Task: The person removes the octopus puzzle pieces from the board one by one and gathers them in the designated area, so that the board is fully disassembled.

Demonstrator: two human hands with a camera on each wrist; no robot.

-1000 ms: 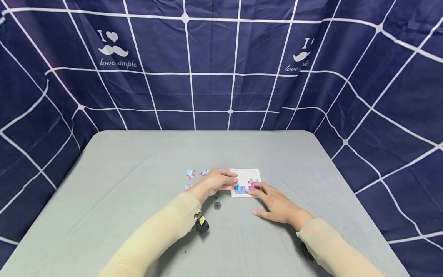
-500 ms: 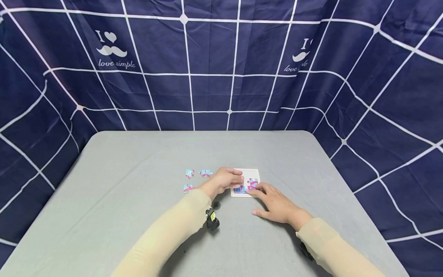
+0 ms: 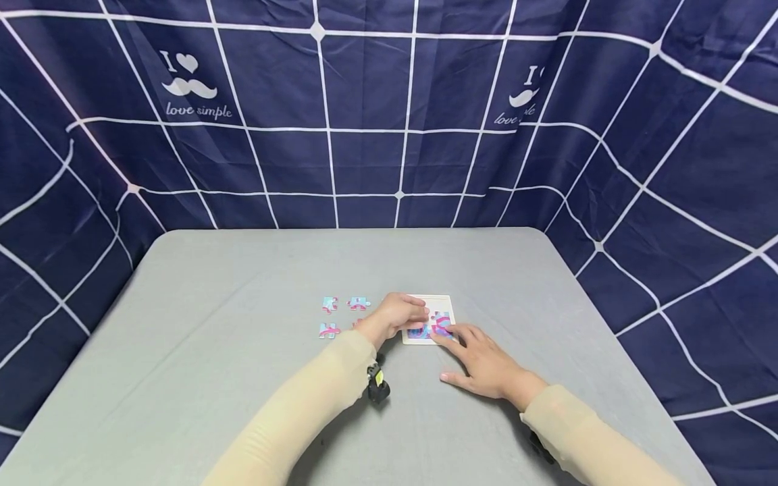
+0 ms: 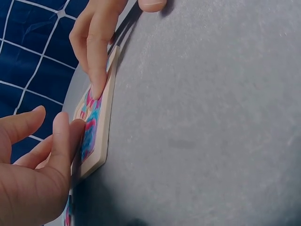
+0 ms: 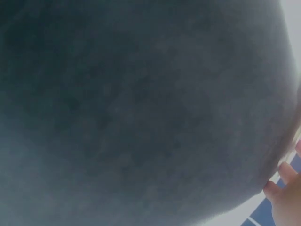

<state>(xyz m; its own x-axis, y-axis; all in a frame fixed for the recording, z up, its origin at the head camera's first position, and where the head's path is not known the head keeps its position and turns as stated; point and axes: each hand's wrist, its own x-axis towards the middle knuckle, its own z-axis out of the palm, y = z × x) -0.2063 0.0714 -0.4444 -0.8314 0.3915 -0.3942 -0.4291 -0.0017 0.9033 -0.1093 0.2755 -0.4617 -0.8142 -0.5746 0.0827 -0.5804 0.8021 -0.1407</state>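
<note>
A white puzzle tray [image 3: 433, 297] lies on the grey table, with pink-and-blue jigsaw pieces [image 3: 442, 318] along its lower and right part. My left hand [image 3: 398, 314] is over the tray's left side and hides part of it. In the left wrist view its fingertips touch the jigsaw pieces [image 4: 89, 136] near the tray edge; thumb and index finger are apart, and I see no piece between them. My right hand [image 3: 483, 361] reaches in from the right, fingertips resting on the pieces at the tray's lower right, thumb spread away over the table.
Several loose jigsaw pieces lie left of the tray, among them an upper-left piece [image 3: 330, 305], an upper piece [image 3: 358, 304] and a lower-left piece [image 3: 329, 331]. Another is partly hidden by my left wrist. A navy gridded curtain [image 3: 365, 162] surrounds the table [image 3: 243, 283].
My left hand has shifted right, further over the tray, uncovering more of the loose pieces. The right hand has stayed on the tray's lower right. The head view has turned slightly.
</note>
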